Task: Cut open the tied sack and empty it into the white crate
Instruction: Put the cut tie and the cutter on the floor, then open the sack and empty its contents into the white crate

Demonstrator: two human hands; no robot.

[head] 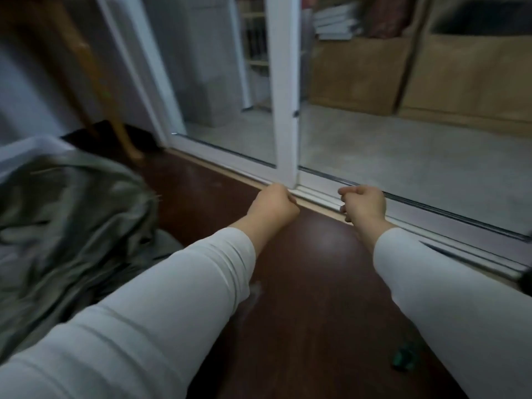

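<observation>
Reaching forward over the dark wooden floor (316,283), the left hand (272,207) and right hand (363,204) curl into empty loose fists, the crumpled grey-green fabric sack (66,226) lying left of them.

Both arms reached straight forward from the camera, roughly parallel and apart, each covered to the wrist by a pale long sleeve (161,300). The left hand (273,207) was curled into a loose fist, back of the hand up, its fingers (289,198) tucked under. The right hand (364,204) was likewise closed, knuckles facing left, its fingers (345,194) bent inward toward the palm. Neither hand visibly held anything. Both wrists were bare below the cuffs.
</observation>
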